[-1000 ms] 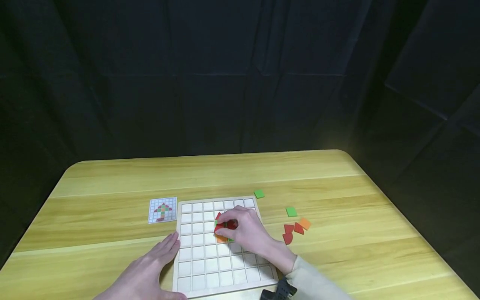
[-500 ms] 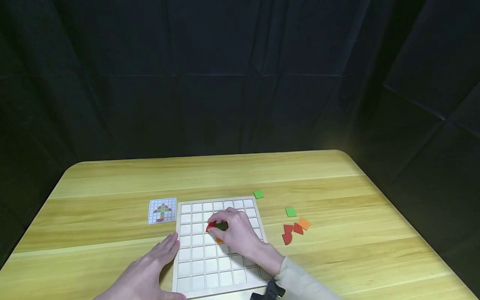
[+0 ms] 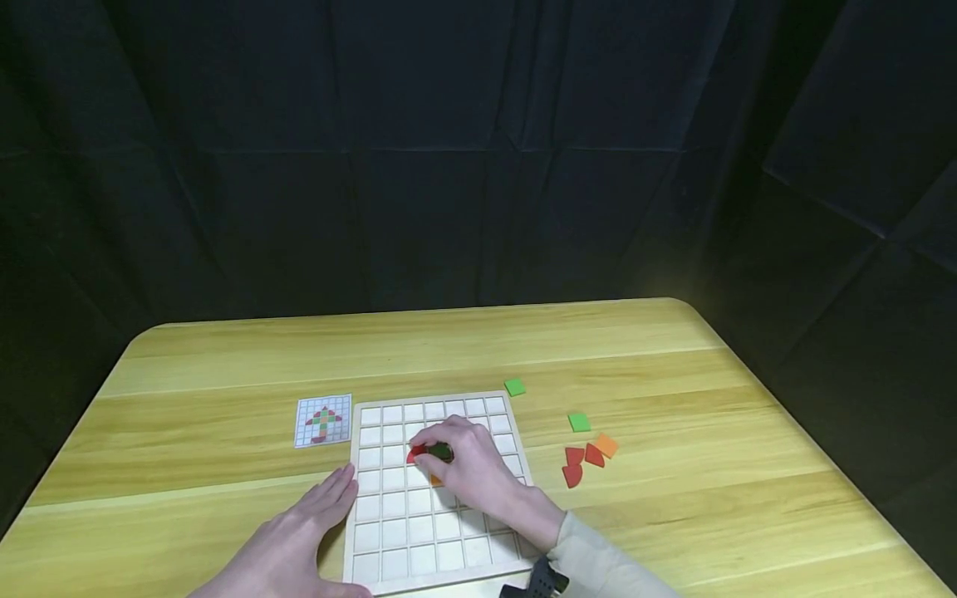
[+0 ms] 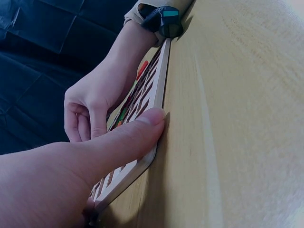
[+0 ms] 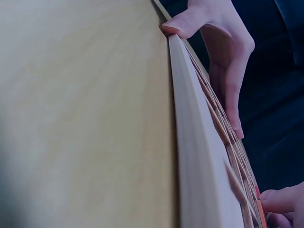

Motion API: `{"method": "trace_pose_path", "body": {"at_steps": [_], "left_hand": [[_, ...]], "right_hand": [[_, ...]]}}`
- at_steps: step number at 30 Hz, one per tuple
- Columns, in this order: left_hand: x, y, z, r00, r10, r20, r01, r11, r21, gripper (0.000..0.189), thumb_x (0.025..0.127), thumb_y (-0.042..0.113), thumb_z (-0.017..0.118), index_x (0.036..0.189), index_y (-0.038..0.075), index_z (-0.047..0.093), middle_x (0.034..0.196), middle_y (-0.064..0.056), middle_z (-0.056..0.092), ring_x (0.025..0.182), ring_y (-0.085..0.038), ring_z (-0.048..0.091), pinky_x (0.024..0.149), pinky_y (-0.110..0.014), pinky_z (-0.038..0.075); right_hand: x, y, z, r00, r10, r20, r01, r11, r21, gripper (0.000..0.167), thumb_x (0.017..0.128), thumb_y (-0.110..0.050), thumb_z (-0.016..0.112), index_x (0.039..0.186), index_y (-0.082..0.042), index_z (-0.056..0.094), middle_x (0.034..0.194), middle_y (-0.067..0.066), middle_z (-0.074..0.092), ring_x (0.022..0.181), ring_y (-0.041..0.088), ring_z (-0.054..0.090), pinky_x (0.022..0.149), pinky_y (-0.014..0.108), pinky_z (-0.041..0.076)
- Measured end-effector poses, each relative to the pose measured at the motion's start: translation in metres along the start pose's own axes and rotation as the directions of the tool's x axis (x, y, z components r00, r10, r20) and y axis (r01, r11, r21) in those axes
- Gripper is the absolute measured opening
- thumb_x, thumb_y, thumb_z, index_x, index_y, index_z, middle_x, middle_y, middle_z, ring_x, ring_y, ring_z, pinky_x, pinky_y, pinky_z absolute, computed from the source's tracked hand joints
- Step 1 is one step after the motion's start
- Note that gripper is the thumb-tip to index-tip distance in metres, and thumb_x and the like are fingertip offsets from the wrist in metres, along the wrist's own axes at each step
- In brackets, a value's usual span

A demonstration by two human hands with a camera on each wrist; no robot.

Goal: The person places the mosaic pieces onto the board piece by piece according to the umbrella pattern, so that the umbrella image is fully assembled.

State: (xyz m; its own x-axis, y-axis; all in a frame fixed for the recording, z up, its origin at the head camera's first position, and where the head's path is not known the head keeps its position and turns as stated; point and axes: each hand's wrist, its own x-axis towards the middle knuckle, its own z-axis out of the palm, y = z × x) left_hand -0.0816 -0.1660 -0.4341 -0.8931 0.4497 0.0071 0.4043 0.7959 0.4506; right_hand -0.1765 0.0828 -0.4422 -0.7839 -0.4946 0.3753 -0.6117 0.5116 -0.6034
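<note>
A wooden grid board (image 3: 422, 558) with white cells lies on the table. My right hand (image 3: 471, 467) is over its middle, thumb and index finger pinching a red tile (image 3: 414, 454) at a cell left of centre; the fingers hide part of the tile's outline. Beneath that hand, a green tile (image 3: 441, 451) and an orange tile (image 3: 436, 480) partly show in the grid. My left hand (image 3: 299, 527) rests at the board's near left corner, fingers extended along the left side. In the left wrist view its thumb (image 4: 128, 140) presses on the board's edge.
A printed pattern card (image 3: 323, 420) with a coloured figure lies left of the board. To the right are a green square (image 3: 579, 423), an orange square (image 3: 606, 446) and several red rounded pieces (image 3: 572, 476). Another green square (image 3: 514, 387) sits by the far right corner.
My right hand has moved left across the board with the red tile, mostly in the first half second, then only slightly. The left hand and board have stayed put.
</note>
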Motion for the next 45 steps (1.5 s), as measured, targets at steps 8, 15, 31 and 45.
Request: {"method": "trace_pose_path", "body": {"at_steps": [8, 15, 31, 45], "left_hand": [[0.001, 0.002, -0.001, 1.000, -0.013, 0.011, 0.013, 1.000, -0.016, 0.120, 0.067, 0.081, 0.070, 0.148, -0.003, 0.043, 0.160, -0.017, 0.034, 0.143, -0.039, 0.039, 0.101, -0.055, 0.048], [0.001, 0.001, -0.002, 0.999, -0.029, 0.024, 0.030, 0.999, -0.037, 0.121, 0.065, 0.080, 0.072, 0.148, -0.004, 0.043, 0.160, -0.017, 0.034, 0.143, -0.040, 0.038, 0.103, -0.057, 0.045], [-0.001, 0.000, -0.001, 1.000, -0.005, 0.018, 0.005, 1.000, 0.009, 0.120, 0.067, 0.078, 0.073, 0.149, -0.004, 0.041, 0.161, -0.017, 0.033, 0.143, -0.040, 0.038, 0.102, -0.055, 0.047], [0.000, 0.000, -0.002, 1.000, -0.006, 0.027, 0.006, 1.000, -0.009, 0.120, 0.067, 0.078, 0.073, 0.148, -0.005, 0.042, 0.160, -0.019, 0.034, 0.143, -0.040, 0.039, 0.103, -0.056, 0.045]], "right_hand": [[-0.005, 0.001, -0.006, 1.000, 0.010, 0.007, -0.010, 1.000, -0.001, 0.020, 0.086, -0.014, 0.079, 0.106, -0.014, 0.077, 0.099, -0.004, 0.074, 0.092, 0.009, 0.065, 0.077, 0.024, 0.054], [-0.020, 0.019, -0.030, 0.998, 0.033, -0.049, -0.033, 0.999, 0.015, 0.021, 0.085, -0.012, 0.080, 0.106, -0.013, 0.077, 0.097, -0.001, 0.073, 0.085, 0.011, 0.064, 0.069, 0.022, 0.054], [-0.056, 0.110, -0.133, 0.966, 0.245, -0.087, -0.253, 0.962, -0.104, 0.034, 0.080, -0.020, 0.085, 0.112, -0.020, 0.076, 0.112, -0.005, 0.073, 0.109, 0.018, 0.066, 0.094, 0.043, 0.052], [-0.072, 0.143, -0.162, 0.951, 0.310, -0.019, -0.310, 0.950, -0.031, 0.039, 0.078, -0.037, 0.086, 0.114, -0.027, 0.075, 0.113, -0.013, 0.073, 0.106, 0.008, 0.066, 0.093, 0.022, 0.049]]}}
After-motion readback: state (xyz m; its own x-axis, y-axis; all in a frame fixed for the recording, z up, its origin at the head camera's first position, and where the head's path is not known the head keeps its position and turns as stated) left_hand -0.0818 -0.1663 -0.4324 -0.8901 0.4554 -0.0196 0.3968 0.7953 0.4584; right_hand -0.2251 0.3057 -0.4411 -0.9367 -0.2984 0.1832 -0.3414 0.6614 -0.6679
